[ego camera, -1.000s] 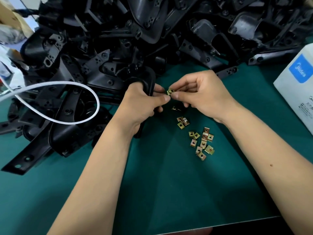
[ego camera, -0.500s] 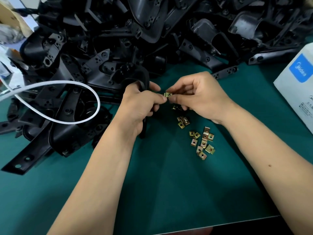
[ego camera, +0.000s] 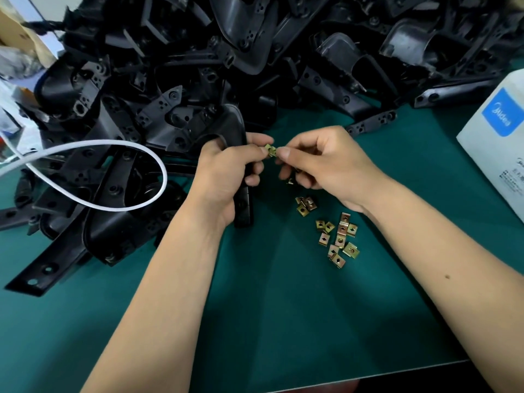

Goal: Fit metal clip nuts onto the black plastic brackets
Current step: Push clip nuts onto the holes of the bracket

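My left hand grips a black plastic bracket that runs down from the pile, its lower end resting on the green mat. My right hand pinches a brass-coloured clip nut between thumb and forefinger. The left thumb and forefinger touch the same nut from the other side. The spot where the nut meets the bracket is hidden by the fingers. Several loose clip nuts lie on the mat below my right hand, with a smaller cluster of clip nuts nearer the bracket.
A big heap of black brackets fills the back and left of the green mat. A white tube loops over the left of the heap. A white box stands at the right edge. The mat's front edge runs at lower right.
Both hands have shifted slightly; the nut pinched between the fingertips stays in the same place against the bracket. The bracket has tilted a little in my left hand.
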